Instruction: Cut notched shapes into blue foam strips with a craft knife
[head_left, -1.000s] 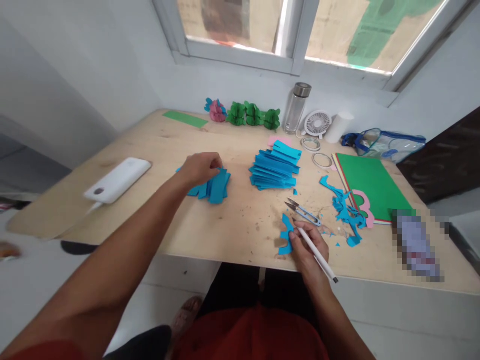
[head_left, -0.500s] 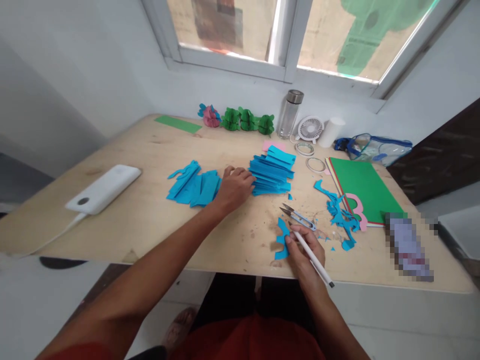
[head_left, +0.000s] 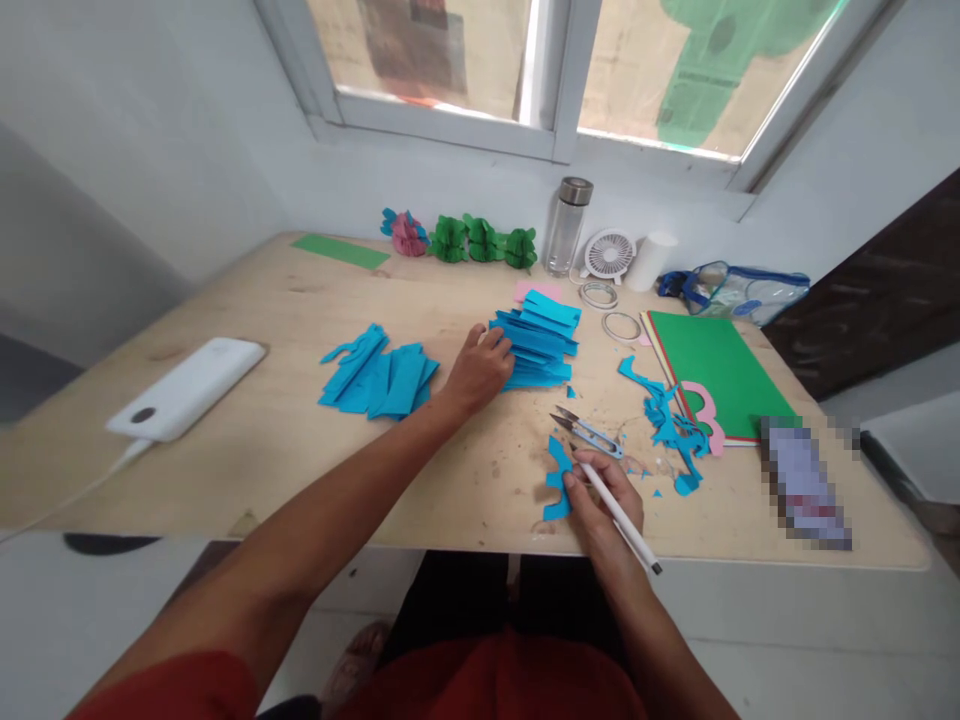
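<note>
My left hand (head_left: 482, 368) is at the left edge of a stack of blue folded paper strips (head_left: 540, 350). Its fingers are loosely bent and apart, with the fingertips touching the strips; no paper shows lifted in them. My right hand (head_left: 609, 500) is closed around a white pen (head_left: 621, 520) and also pinches a wavy-edged blue paper cutout (head_left: 556, 480) by its right side. Small thread snips (head_left: 589, 435) lie just beyond that hand. Farther left lies a second group of blue paper pieces (head_left: 386, 375), one of them cut into a curvy shape.
Blue scraps (head_left: 671, 420) and a pink cutout (head_left: 703, 410) lie beside green paper sheets (head_left: 727, 370). A blurred-out object (head_left: 806, 485) is at right, a white power bank (head_left: 187, 390) at left. Along the back stand paper garlands (head_left: 480, 240), a bottle (head_left: 568, 230) and a fan (head_left: 609, 255).
My left hand has shifted a little right and forward, away from the left paper pieces and onto the stack's edge. My right hand keeps its hold. The view has turned slightly right.
</note>
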